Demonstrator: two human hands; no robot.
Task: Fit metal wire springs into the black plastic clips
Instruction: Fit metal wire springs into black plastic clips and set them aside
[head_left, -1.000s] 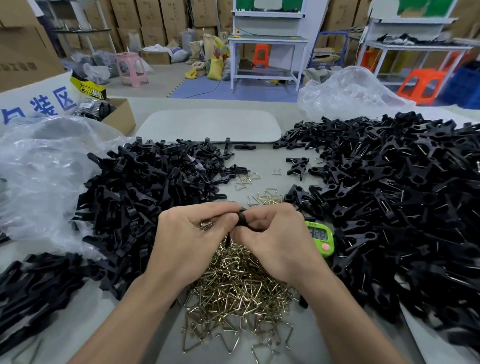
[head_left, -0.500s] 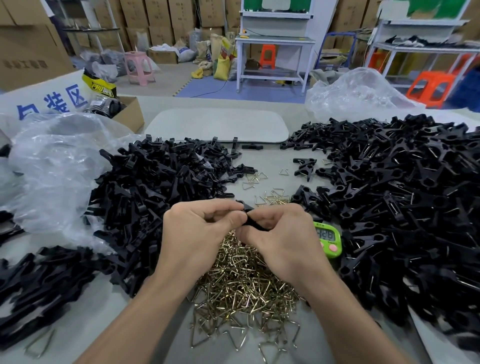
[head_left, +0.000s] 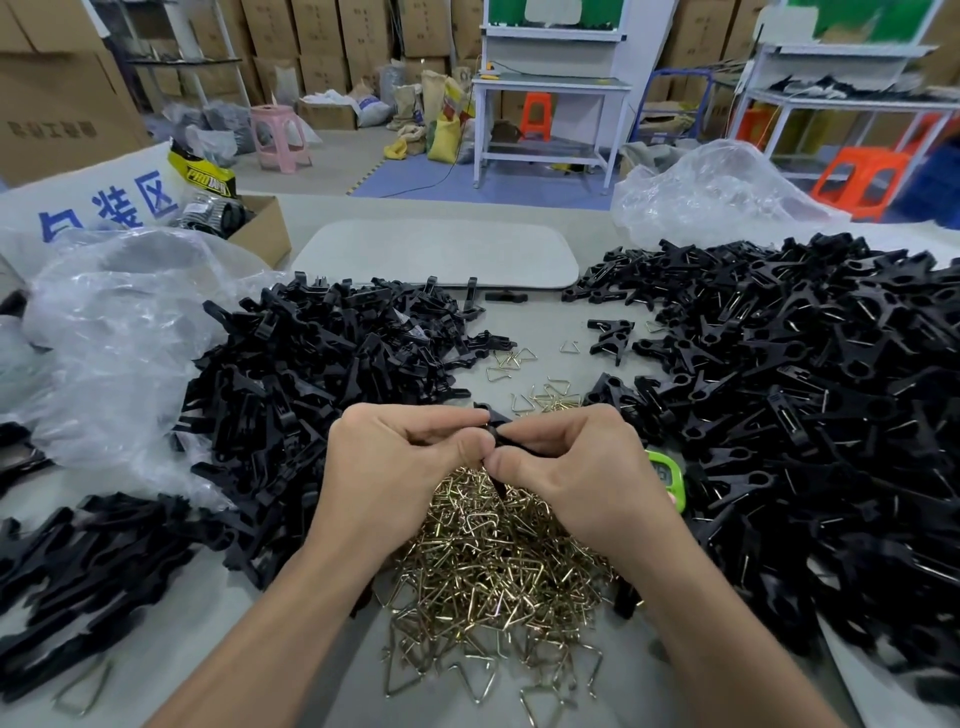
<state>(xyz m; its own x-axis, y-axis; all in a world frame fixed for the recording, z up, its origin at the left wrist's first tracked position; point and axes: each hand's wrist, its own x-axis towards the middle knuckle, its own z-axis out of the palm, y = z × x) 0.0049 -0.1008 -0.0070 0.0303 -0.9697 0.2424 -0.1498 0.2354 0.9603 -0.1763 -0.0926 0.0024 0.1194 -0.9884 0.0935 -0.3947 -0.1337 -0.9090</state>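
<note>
Both hands, left hand (head_left: 400, 457) and right hand (head_left: 576, 467), are pinching one black plastic clip (head_left: 497, 426) between their fingertips, above the brass-coloured wire spring pile (head_left: 498, 566) lying on the desk (head_left: 550, 332).

A: What lies on the grey surface (head_left: 545, 332)?

B: Wire springs (head_left: 498, 561) heaped just below the fingers (head_left: 457, 415). Black clips (head_left: 311, 395) piled to their left, a larger pile (head_left: 805, 415) to their right. A green timer (head_left: 667, 475) just right of them, a plastic bag (head_left: 114, 338) far left, a pale board (head_left: 436, 252) beyond.
</note>
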